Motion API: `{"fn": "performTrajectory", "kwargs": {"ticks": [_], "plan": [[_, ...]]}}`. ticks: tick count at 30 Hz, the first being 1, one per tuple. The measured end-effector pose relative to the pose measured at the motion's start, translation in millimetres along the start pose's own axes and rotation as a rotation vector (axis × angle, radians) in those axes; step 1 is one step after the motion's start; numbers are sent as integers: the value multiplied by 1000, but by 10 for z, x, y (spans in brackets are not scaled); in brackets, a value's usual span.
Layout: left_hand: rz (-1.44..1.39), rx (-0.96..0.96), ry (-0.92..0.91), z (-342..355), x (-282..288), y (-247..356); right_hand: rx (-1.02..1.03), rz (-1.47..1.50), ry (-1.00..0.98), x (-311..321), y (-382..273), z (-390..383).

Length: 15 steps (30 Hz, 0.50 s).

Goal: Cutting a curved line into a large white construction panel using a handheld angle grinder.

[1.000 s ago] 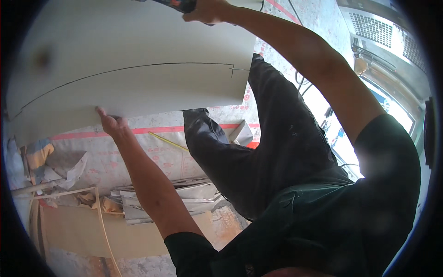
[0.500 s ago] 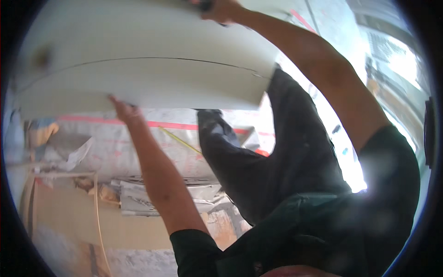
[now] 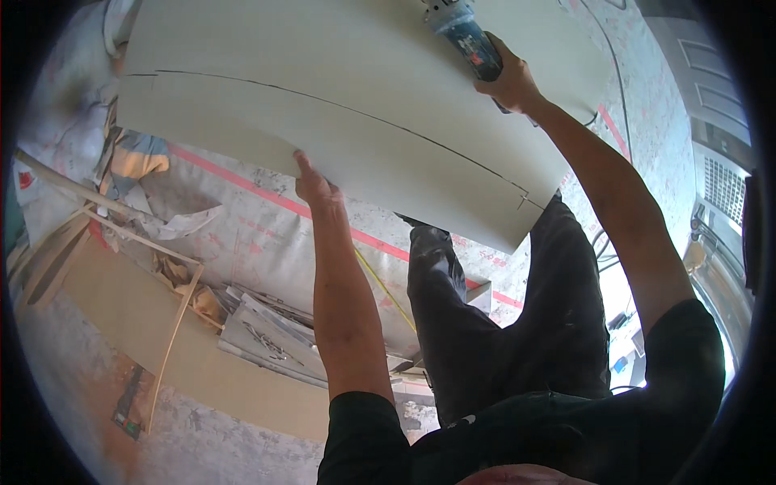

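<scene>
A large pale slab (image 3: 307,48) fills the upper part of the view, and its near edge slants down to the right. A dark line (image 3: 356,113) runs along it, with a small cross mark (image 3: 524,197) near the right end. My left hand (image 3: 319,186) grips the near edge, thumb on top, the other fingers hidden beneath. In my right hand (image 3: 513,79) is a blue-green angle grinder (image 3: 469,44), wrapped by the fingers and held over the slab's far right part. The grinder's front end is partly cut off by the frame's top.
Below the slab, a red stripe (image 3: 372,241) and a yellow tape measure blade (image 3: 386,289) cross the pale floor covering. Scraps (image 3: 275,339) and thin wood strips (image 3: 174,347) lie at left. A dark cable (image 3: 621,81) curves along the far right. My legs (image 3: 558,299) stand at the slab's right end.
The view has shifted, so the slab and both hands appear farther right, with the slab's edge more slanted. More of the grinder in my right hand shows. My left hand keeps to the near edge.
</scene>
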<state>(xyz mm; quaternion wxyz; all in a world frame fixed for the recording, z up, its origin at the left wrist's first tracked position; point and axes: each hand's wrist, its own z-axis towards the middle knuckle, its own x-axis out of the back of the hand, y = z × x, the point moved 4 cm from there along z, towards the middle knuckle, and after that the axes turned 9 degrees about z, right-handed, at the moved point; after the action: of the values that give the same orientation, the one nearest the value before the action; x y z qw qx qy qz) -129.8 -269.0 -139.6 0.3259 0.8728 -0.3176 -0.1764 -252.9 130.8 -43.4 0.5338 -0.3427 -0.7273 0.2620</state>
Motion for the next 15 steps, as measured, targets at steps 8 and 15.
{"fn": "performTrajectory", "kwargs": {"ticks": [8, 15], "plan": [[57, 61, 80, -58, -10, 58, -33, 13, -33, 5, -15, 2], [75, 41, 151, -41, -48, 61, -35, 17, 1, -12, 52, 13]]}}
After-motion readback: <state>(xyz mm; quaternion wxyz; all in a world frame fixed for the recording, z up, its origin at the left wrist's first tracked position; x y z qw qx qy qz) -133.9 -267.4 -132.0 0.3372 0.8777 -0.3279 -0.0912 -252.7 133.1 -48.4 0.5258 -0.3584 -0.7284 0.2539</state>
